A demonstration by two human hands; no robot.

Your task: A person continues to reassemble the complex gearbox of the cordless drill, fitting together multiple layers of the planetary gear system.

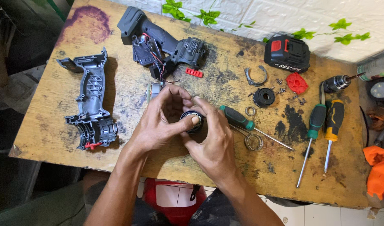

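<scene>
Both my hands meet over the middle of a worn wooden table (41, 125). My left hand (160, 121) and my right hand (213, 138) together hold a small round black part (191, 121), with my left thumb pressing on its top. Just behind my left hand a small silver motor (153, 89) lies on the table. A green-handled screwdriver (238, 120) lies right beside my right hand, next to a coiled metal spring (253, 142).
An empty grey drill housing half (91, 104) lies at the left; the other half with wires (158, 44) at the back. At the right are a black and red battery (286, 53), a black gear ring (263, 97), a red part (297, 82), loose screws, a drill chuck (336, 83), and two screwdrivers (326, 134).
</scene>
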